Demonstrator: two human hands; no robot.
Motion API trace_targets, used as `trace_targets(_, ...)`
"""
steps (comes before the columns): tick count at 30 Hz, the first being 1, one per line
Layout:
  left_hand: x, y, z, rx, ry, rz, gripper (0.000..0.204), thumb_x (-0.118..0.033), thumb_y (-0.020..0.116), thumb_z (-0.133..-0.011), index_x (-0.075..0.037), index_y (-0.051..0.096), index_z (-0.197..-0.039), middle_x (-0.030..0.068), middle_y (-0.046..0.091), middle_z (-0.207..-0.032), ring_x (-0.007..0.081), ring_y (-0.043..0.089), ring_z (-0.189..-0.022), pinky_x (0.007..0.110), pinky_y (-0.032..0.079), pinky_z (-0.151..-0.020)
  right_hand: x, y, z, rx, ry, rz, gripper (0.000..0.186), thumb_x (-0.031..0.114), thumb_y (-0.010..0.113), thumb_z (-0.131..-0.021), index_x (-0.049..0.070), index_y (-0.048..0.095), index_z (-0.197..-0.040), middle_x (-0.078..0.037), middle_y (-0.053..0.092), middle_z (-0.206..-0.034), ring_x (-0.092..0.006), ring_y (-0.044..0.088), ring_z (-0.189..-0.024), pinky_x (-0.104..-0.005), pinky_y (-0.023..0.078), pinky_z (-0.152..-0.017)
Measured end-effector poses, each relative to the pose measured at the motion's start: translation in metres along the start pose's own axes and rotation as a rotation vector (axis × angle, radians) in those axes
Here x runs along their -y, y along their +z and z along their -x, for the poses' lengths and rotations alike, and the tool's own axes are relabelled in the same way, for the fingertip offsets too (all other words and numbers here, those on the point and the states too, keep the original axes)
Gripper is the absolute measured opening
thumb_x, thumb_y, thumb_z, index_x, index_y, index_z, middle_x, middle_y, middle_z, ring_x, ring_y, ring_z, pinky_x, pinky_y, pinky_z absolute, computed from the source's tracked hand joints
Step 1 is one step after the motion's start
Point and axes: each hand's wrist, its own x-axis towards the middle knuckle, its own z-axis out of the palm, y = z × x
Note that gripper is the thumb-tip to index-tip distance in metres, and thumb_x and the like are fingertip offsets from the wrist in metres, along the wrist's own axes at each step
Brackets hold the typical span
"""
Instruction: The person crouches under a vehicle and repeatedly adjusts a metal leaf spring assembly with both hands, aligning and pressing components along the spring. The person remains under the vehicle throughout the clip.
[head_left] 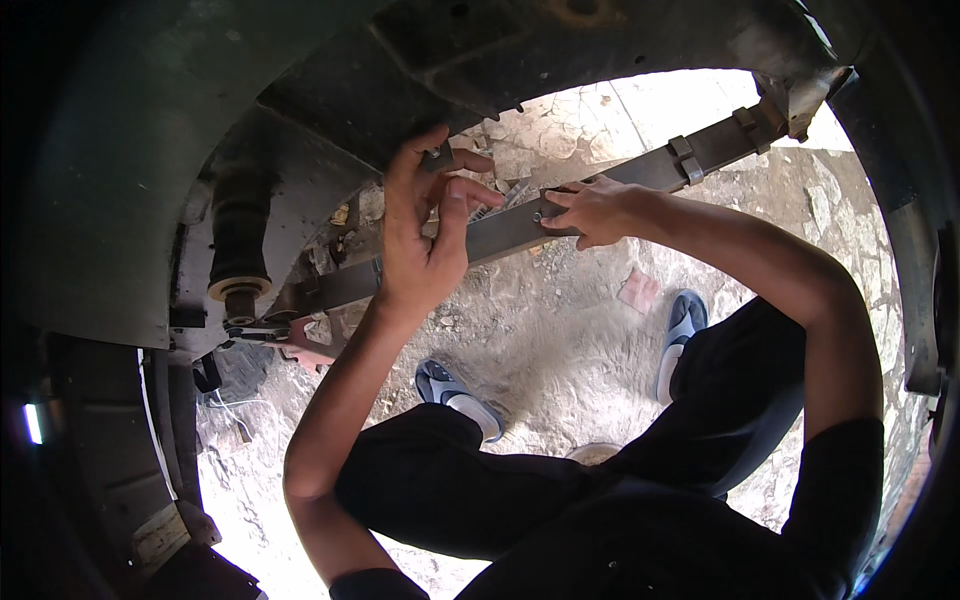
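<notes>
My left hand is raised at the underside of the dark vehicle body, its fingers spread and bent. Beside the forefinger shows a small dark piece with a bolt head; whether it belongs to the body or rests against my fingers I cannot tell. Below it, a long grey leaf spring slants from lower left to upper right. Over the spring's middle lies my right hand, fingers apart, touching a small dark block with a bolt on its top.
Metal clamps wrap the spring's right part, which ends at a hanger bracket. A dark cylindrical bump stop or damper hangs at left. Wheel-arch panels surround me. My sandalled feet stand on rough ground near a reddish flat scrap.
</notes>
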Motion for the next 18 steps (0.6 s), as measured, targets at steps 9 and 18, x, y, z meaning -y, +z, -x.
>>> trace_targets(9, -0.001, 0.000, -0.001, -0.005, -0.019, 0.019, 0.042, -0.006, 0.037, -0.099, -0.003, 0.019, -0.136, 0.0211, 0.064, -0.099, 0.0176, 0.064, -0.085, 0.027, 0.048, -0.076, 0.005, -0.002, 0.001, -0.028, -0.036, -0.006, 0.073, 0.043, 0.066, -0.082, 0.020, 0.036, -0.144, -0.013, 0.023, -0.153, -0.0310, 0.023, -0.141, -0.0533, 0.025, -0.110)
trace_targets(18, -0.004, 0.006, 0.000, -0.042, -0.048, 0.049, 0.041, -0.005, 0.038, -0.099, -0.004, 0.021, -0.136, 0.0218, 0.061, -0.104, 0.0188, 0.066, -0.082, 0.027, 0.050, -0.073, -0.009, 0.007, -0.005, -0.115, -0.079, -0.010, 0.070, 0.045, 0.065, -0.082, 0.018, 0.040, -0.141, -0.011, 0.027, -0.152, -0.0275, 0.025, -0.140, -0.0515, 0.026, -0.110)
